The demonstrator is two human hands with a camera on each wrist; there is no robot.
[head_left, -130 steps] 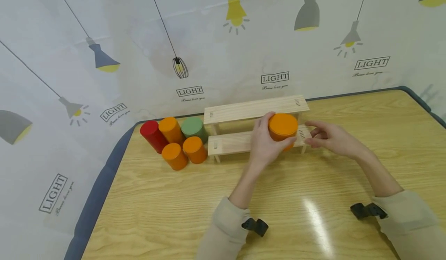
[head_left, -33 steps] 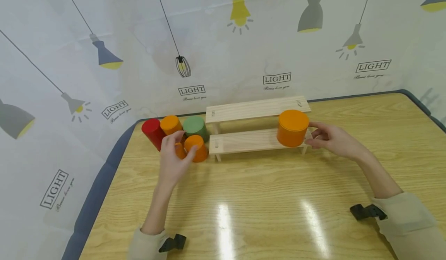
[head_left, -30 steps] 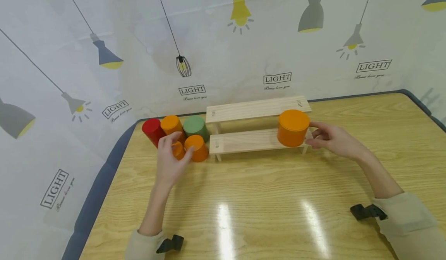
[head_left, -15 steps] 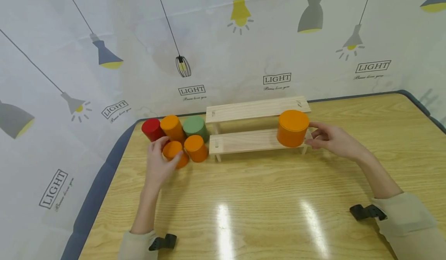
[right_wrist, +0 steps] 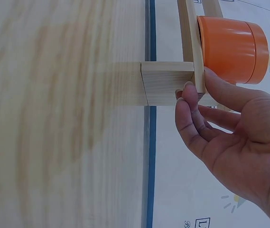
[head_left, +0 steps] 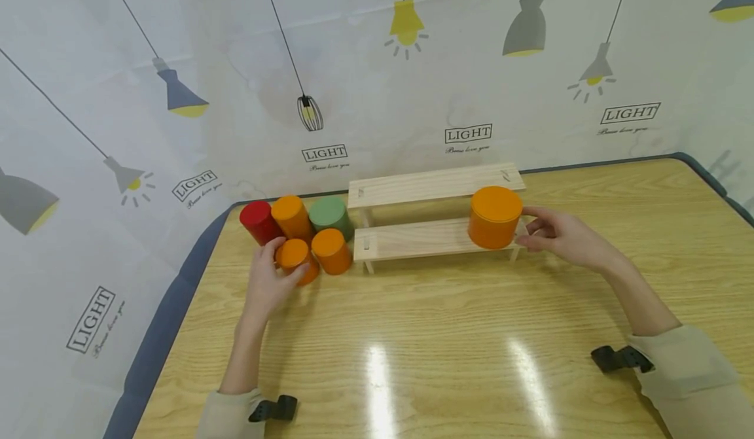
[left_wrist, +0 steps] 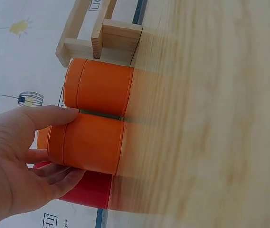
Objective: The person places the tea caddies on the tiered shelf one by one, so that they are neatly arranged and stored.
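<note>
My left hand (head_left: 269, 283) holds the front-left small orange canister (left_wrist: 93, 143) between thumb and fingers; it stands on the table. Touching or close beside it is another small orange canister (head_left: 332, 251). Behind are a red canister (head_left: 259, 222), a taller orange canister (head_left: 291, 215) and a green canister (head_left: 330, 215). A wide orange canister (head_left: 495, 218) stands on the right end of the lower wooden shelf (head_left: 418, 238). My right hand (right_wrist: 241, 130) grips that shelf's right end, thumb on the board by the canister and fingers beneath; in the head view the canister partly covers this end.
Just behind the lower shelf is a higher wooden shelf (head_left: 436, 184) with a bare top. A printed wall sheet (head_left: 377, 66) rises at the table's back edge. The wood table (head_left: 442, 347) spreads in front, with light glare on it.
My left hand has let go of the wide orange canister on the lower shelf, moved left and closed around the front-left small orange canister. My right hand has stayed at the shelf end.
</note>
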